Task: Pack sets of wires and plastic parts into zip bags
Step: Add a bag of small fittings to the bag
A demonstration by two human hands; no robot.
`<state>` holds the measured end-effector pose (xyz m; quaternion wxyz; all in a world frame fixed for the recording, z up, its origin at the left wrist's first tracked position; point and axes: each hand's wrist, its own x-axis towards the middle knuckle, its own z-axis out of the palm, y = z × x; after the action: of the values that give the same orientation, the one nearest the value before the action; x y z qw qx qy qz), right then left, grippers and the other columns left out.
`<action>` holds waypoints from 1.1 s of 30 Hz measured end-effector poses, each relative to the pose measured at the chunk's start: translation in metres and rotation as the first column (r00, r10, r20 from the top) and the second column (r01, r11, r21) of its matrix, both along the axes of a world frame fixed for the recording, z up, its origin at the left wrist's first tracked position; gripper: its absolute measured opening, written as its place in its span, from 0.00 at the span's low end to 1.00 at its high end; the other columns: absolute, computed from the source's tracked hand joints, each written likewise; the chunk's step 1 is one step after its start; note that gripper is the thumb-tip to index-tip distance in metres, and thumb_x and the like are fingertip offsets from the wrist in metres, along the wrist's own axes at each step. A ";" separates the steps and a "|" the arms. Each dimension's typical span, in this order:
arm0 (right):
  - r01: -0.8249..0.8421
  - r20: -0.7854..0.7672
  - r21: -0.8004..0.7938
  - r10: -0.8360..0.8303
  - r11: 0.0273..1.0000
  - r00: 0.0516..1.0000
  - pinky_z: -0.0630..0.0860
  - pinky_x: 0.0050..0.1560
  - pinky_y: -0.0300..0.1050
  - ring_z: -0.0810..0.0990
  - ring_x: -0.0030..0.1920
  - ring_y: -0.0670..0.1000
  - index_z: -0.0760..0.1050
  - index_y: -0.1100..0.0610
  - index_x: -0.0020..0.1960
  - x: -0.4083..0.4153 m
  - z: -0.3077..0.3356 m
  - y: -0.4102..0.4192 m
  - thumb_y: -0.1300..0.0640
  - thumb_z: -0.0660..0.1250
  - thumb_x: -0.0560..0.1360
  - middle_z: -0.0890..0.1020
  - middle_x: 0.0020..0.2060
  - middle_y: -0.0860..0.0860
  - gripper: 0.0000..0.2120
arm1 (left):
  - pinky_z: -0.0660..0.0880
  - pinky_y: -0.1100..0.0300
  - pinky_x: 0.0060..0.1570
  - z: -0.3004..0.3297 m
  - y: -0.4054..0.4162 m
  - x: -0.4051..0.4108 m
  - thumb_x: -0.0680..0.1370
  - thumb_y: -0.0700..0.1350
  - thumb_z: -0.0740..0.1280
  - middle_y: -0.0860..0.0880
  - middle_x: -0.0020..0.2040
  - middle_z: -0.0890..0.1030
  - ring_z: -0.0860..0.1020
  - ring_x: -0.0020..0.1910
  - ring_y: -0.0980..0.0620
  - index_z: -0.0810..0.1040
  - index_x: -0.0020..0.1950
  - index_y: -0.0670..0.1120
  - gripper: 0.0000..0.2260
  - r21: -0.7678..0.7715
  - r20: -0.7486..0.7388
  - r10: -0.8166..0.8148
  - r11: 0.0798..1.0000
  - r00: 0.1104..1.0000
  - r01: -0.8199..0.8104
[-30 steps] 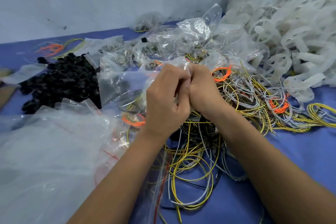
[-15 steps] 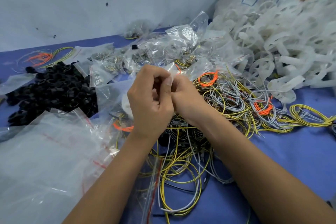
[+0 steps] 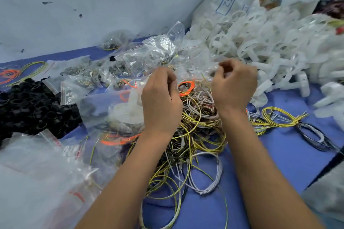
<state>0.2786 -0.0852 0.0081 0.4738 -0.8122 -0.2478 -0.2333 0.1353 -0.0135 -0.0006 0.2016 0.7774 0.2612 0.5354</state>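
Blue cloth covers the work table point(image 3: 290, 156), which runs back to a scuffed pale wall point(image 3: 93, 5). Both hands hover over a tangled heap of yellow, white and dark wire loops point(image 3: 195, 135) at the middle of the table, held apart from one another. The left hand point(image 3: 161, 104) has its fingers curled in toward the thumb at the edge of a clear zip bag holding an orange wire coil and a white plastic part point(image 3: 121, 109) — whether it actually pinches the bag's rim I cannot tell. The right hand point(image 3: 234, 83) is curled as well, fingertips drawn together near the thumb beside crinkled clear film, and what it holds, if anything, is too blurred to make out. A small orange wire coil point(image 3: 186, 87) lies between the two hands. To the right rises a big pile of white plastic parts point(image 3: 270, 42), spilling from a white sack with blue print point(image 3: 230, 0). A heap of black plastic rings point(image 3: 31, 106) sits at the left, with a stack of empty clear zip bags with red strips point(image 3: 37, 178) in front of it. Filled clear bags point(image 3: 130, 61) lie crowded along the back — one further yellow wire bundle point(image 3: 279, 119) rests on the cloth at the right.
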 end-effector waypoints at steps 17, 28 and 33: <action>0.004 -0.109 0.033 0.000 0.999 0.994 0.71 0.53 0.42 0.79 0.51 0.56 0.80 0.62 0.58 0.030 -0.018 -0.011 0.64 0.66 0.80 0.75 0.60 0.59 0.08 | 0.71 0.57 0.43 -0.001 -0.031 0.049 0.76 0.31 0.68 0.49 0.41 0.78 0.74 0.41 0.50 0.77 0.46 0.41 0.06 0.007 -0.003 -0.112 0.994 0.994 0.112; -0.302 0.093 0.428 0.290 0.852 0.952 0.81 0.42 0.44 0.83 0.41 0.52 0.80 0.60 0.51 -0.006 -0.008 0.003 0.62 0.72 0.77 0.82 0.43 0.53 0.04 | 0.76 0.47 0.42 0.019 0.005 0.006 0.80 0.37 0.64 0.50 0.45 0.79 0.78 0.42 0.45 0.76 0.52 0.46 0.05 -0.074 0.151 -0.006 0.997 0.989 0.018; -0.532 -0.158 0.709 0.840 0.463 0.520 0.84 0.42 0.44 0.87 0.39 0.54 0.84 0.59 0.52 -0.052 -0.001 0.022 0.65 0.74 0.76 0.85 0.39 0.52 0.05 | 0.72 0.55 0.34 0.022 0.028 -0.041 0.81 0.38 0.63 0.55 0.44 0.76 0.75 0.33 0.50 0.74 0.48 0.54 0.10 -0.251 0.323 -0.003 0.964 0.946 0.089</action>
<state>0.2264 -0.0635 0.0072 0.7947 -0.4744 -0.3525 0.1383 0.0941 0.0144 0.0213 0.3548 0.6526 0.2752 0.6103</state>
